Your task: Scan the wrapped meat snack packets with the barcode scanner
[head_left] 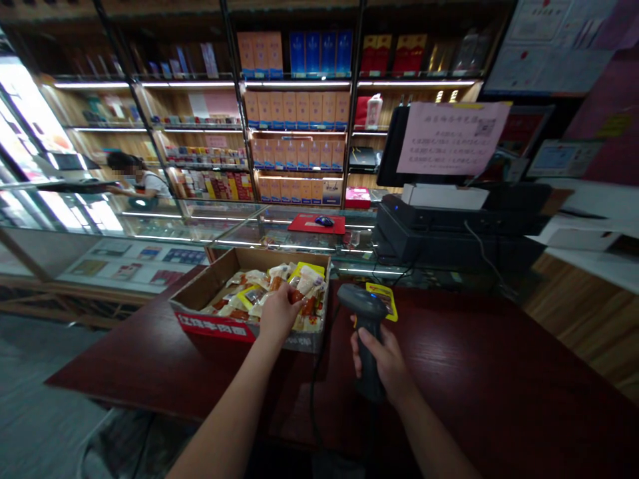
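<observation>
My left hand (279, 311) reaches over the open cardboard box (212, 324) and pinches a yellow-edged snack packet (305, 281) at the box's right side. The box is filled with several small wrapped snack packets (249, 296). My right hand (382, 359) is wrapped around the grip of a dark handheld barcode scanner (364, 319), its head pointing toward the box. Another yellow packet (383, 298) lies on the dark red counter (474, 372) just behind the scanner head.
A black register with a monitor and a pink paper notice (452, 136) stands at the back right. A glass display counter (200, 226) carries a red mouse pad and mouse (319, 222). Shelves of boxed goods (297, 120) line the wall. A person (134, 181) sits far left.
</observation>
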